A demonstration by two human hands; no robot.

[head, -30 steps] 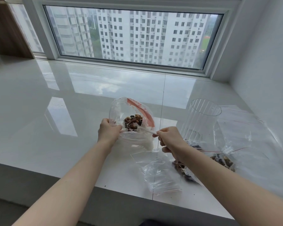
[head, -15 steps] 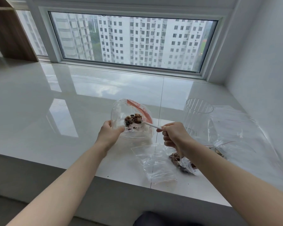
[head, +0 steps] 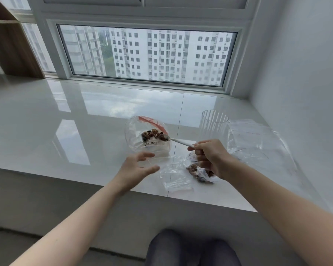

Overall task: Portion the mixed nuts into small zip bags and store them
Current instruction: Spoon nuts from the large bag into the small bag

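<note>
The left hand (head: 136, 168), which a second ago pinched the rim of the open zip bag (head: 147, 134), has let go and now hangs just in front of it with fingers spread and relaxed, holding nothing. The bag stands on its own on the glossy white desk (head: 65, 121), its clear film rounded into a bowl shape, a red zip strip along the far edge of its mouth. The right hand (head: 211, 158) still grips the thin white handle of the spoon (head: 178, 141) between thumb and curled fingers; the spoon's bowl, earlier deep inside the bag, now sits at the bag's right edge, loaded with brown, lumpy mixed nuts (head: 153, 134), with more nuts in the bag beside it. The view has also tipped lower than before, showing dark-clad knees at the bottom.

Under the right hand lies a crumpled clear small bag (head: 200, 174) with dark nuts inside, and just left of it a flat empty small bag (head: 176, 177). Behind the hand stands a ribbed clear plastic cup (head: 214, 121), upright, next to a large wrinkled clear bag (head: 258, 143) lying flat by the wall
</note>
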